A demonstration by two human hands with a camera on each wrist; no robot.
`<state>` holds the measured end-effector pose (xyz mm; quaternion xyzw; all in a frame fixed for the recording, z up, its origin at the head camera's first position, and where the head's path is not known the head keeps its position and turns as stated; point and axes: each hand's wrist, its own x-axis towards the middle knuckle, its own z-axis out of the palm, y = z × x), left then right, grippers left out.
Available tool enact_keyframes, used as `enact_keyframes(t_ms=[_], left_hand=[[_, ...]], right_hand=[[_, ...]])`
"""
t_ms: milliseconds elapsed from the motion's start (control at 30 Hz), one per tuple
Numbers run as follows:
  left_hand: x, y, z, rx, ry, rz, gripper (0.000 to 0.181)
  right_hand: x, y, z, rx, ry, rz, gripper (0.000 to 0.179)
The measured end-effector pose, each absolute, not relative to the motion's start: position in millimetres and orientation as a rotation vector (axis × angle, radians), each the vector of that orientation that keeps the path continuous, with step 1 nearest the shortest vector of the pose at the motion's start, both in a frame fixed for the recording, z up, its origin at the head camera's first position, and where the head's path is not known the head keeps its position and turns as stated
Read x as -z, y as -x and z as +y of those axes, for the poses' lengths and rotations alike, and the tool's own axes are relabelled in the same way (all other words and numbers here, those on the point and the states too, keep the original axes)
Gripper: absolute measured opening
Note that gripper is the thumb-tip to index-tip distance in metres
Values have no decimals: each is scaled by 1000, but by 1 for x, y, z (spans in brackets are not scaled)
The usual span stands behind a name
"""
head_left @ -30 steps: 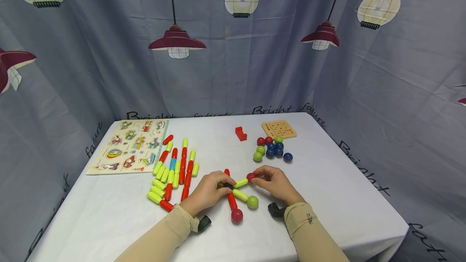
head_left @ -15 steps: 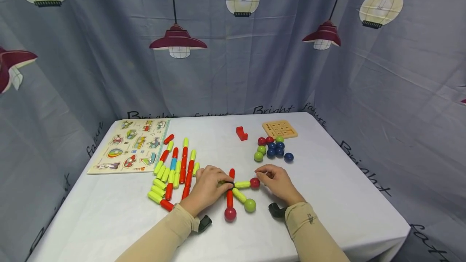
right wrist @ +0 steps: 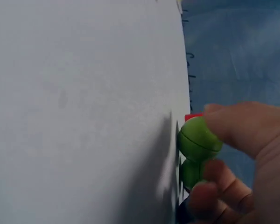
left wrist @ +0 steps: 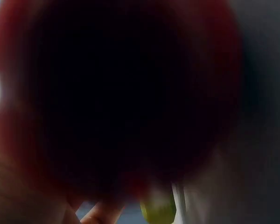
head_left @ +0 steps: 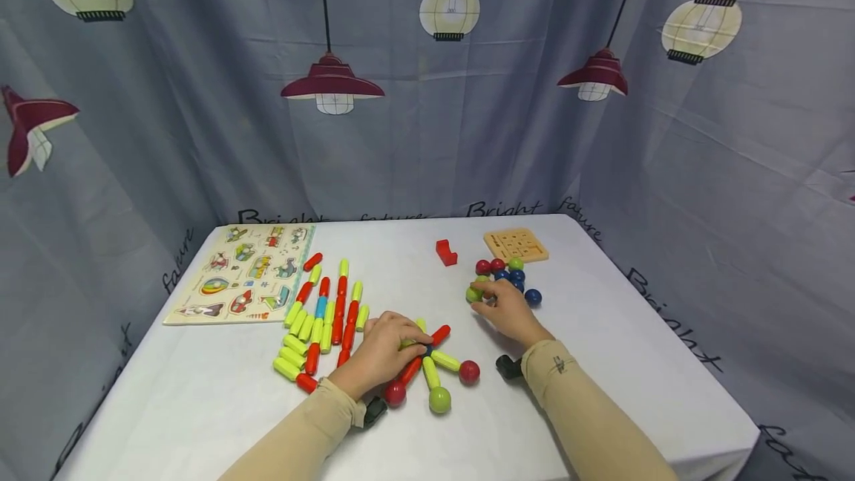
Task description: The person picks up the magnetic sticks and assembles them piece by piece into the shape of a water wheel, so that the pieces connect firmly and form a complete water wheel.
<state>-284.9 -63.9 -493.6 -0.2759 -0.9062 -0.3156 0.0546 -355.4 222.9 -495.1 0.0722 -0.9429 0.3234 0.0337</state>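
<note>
My left hand (head_left: 390,347) grips a ball-and-rod star near its dark blue hub ball (head_left: 428,351). Red and yellow-green rods (head_left: 445,361) radiate from that hub; some end in red balls (head_left: 470,372) or a green ball (head_left: 439,400). Part of the star is hidden under the hand. A blurred dark red ball (left wrist: 214,70) fills most of the left wrist view. Farther off, my right hand (head_left: 510,312) has thumb and fingers around the nearer of two loose green balls (right wrist: 199,139), which touches the second green ball (right wrist: 191,173).
Dark blue balls (head_left: 533,298) and red balls (head_left: 483,267) cluster by the right hand, before a wooden board (head_left: 516,245). A red block (head_left: 446,252) lies farther back. Several rods (head_left: 339,310) and a picture puzzle board (head_left: 234,273) occupy the table's left side.
The star has turned clockwise under my left hand. My right hand has left the star's red ball and moved away from me to the loose green balls.
</note>
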Motion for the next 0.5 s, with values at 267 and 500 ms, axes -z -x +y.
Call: enact_keyframes(t_ms=[267,500], left_hand=[[490,284,-64,975,826,-2787,19],[490,286,-65,992,873,-2790,20]], right_hand=[[490,361,216,-705,-226,-2910,39],[496,349,219,-1115,-94,-2912,31]])
